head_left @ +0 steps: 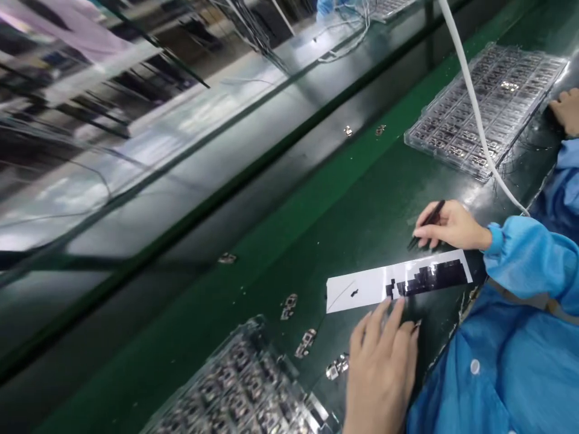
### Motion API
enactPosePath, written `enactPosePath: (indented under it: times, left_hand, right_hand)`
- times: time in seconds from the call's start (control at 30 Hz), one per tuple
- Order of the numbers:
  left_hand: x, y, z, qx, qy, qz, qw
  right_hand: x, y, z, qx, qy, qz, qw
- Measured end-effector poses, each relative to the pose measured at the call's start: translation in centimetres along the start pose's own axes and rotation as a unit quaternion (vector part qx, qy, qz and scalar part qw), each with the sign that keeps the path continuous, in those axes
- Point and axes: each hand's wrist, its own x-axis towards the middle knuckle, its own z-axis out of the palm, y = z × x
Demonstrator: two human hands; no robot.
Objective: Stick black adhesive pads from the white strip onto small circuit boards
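A white backing strip (362,290) lies on the green belt (316,205), its right half covered with black sticker pieces (429,277). My left hand (380,367) rests with its fingers stretched flat on the strip's near edge and holds nothing. My right hand (447,226) sits just beyond the strip, pinched round black tweezers (427,223) whose tips point down at the belt. Both my arms wear blue sleeves. Three small metal parts (306,342) lie on the belt just left of my left hand.
A clear tray of small parts (244,392) stands at the bottom left, another (488,102) at the upper right. A white hose (470,96) crosses that far tray. Another person's hand (566,111) rests at the right edge. Loose parts (347,129) dot the belt.
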Motion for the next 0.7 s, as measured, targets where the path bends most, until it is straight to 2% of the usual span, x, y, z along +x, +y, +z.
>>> enactPosePath:
  times: [0.1,0.17,0.3,0.4,0.53,0.7]
  left_hand:
    - [0.3,0.1,4.1,-0.022,0.014,-0.026,0.999]
    - [0.8,-0.6,5.3,-0.044,0.04,-0.058,0.997]
    - [2.0,-2.3,4.8,-0.057,0.065,-0.058,0.995]
    - [2.4,-2.6,3.7,0.047,0.07,0.005,0.996]
    - [2.3,-1.4,3.6,0.212,0.065,0.107,0.969]
    - [2.8,-0.5,4.4,0.272,0.031,0.148,0.95]
  right_hand:
    - [-3.6,0.7,-0.8,-0.029,0.0,-0.006,1.0]
    - [-5.2,1.5,-1.0,-0.061,0.018,-0.022,0.998]
    - [-7.1,2.8,-0.1,-0.074,0.043,-0.033,0.996]
    - [-7.3,2.7,0.8,-0.066,0.048,-0.039,0.996]
    - [-5.6,1.8,1.2,-0.037,0.083,-0.015,0.996]
    - [-3.2,1.9,1.6,-0.034,0.085,0.041,0.995]
